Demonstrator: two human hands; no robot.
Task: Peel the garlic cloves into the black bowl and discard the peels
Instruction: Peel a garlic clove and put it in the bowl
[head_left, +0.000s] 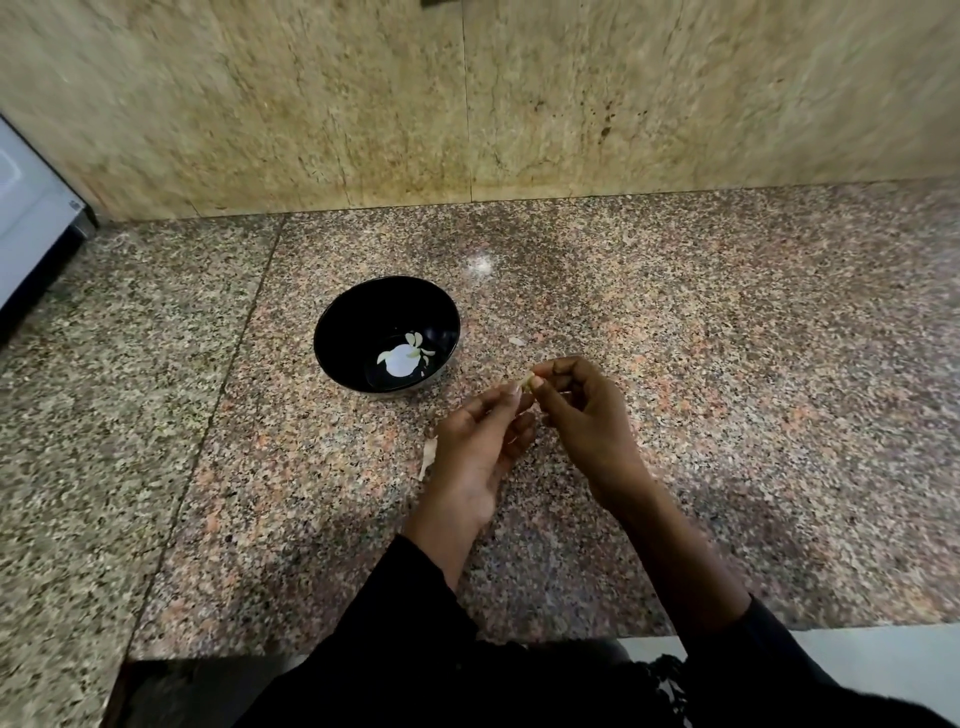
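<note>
Pinching one garlic clove (525, 384) between both hands, left hand (480, 447) should steady while right hand (582, 410) strips skin near the black bowl (332, 322).

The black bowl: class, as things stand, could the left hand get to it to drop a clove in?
Probably yes. The black bowl stands open-topped on the counter, beyond the left hand, with nothing between them. That hand's fingers are busy on the garlic clove, shared with the right hand.
</note>
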